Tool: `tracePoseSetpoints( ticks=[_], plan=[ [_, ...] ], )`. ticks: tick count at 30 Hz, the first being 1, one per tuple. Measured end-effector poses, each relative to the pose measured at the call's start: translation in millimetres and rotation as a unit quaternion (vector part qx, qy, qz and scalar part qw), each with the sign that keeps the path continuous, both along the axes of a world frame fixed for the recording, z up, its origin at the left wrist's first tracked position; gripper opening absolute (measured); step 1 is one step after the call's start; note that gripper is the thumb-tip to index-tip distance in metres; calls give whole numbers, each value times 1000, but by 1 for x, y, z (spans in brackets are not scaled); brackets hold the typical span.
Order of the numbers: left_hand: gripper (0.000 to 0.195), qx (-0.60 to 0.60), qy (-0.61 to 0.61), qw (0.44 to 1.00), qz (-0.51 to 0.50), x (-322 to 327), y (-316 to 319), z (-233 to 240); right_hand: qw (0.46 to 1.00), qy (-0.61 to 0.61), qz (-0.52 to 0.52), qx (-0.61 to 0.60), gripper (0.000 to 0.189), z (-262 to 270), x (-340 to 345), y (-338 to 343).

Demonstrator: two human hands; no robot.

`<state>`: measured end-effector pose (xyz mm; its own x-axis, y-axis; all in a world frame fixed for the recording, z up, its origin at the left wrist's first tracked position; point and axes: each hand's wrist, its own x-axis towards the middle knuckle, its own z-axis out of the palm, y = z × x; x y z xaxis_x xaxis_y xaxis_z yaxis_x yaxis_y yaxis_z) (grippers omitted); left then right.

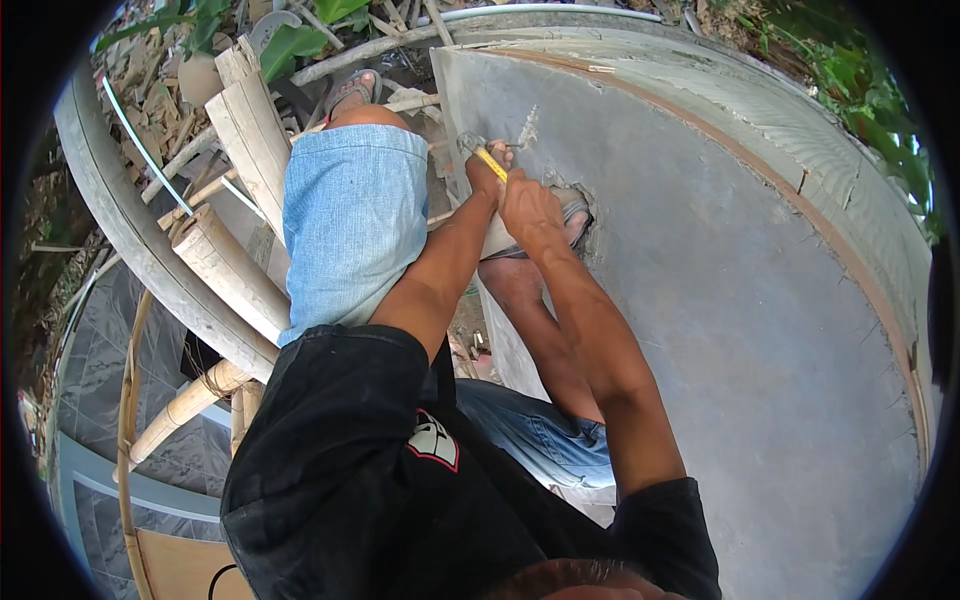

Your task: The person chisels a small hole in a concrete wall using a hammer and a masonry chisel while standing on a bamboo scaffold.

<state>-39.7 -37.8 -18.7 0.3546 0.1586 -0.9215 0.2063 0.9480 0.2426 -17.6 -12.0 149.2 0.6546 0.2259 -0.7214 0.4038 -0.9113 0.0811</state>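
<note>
My left hand [486, 171] is closed around a thin metal rod, possibly a chisel, whose far end points at a rough chipped patch [529, 129] in the grey cement surface [720, 315]. Just beside it, my right hand [527, 204] grips the yellow handle [491, 163] of a hammer-like tool. The tool's blurred greyish head [471, 142] lies beyond my left hand. The two hands are close together; whether they touch cannot be told. Below them, a sandalled foot [576, 219] rests at a ragged hole [592, 232] in the cement.
A bent grey pole [135, 217], bamboo poles [229, 270] and wooden boards [251, 142] stand at the left. My other sandalled foot [354, 91] is among sticks and debris. A brown strip [750, 154] runs along the cement's curved-looking edge. Leafy plants [862, 97] grow beyond.
</note>
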Motion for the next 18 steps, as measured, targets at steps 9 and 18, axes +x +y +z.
tracePoseSetpoints(
  ticks=[9,18],
  plan=[
    [20,37,-12,997,-69,2,-3,-4,999,22,29,-18,27,-6,-2,-8],
    [19,70,-21,995,-73,-1,-4,5,998,41,40,-12,27,18,-2,-2]
  ],
)
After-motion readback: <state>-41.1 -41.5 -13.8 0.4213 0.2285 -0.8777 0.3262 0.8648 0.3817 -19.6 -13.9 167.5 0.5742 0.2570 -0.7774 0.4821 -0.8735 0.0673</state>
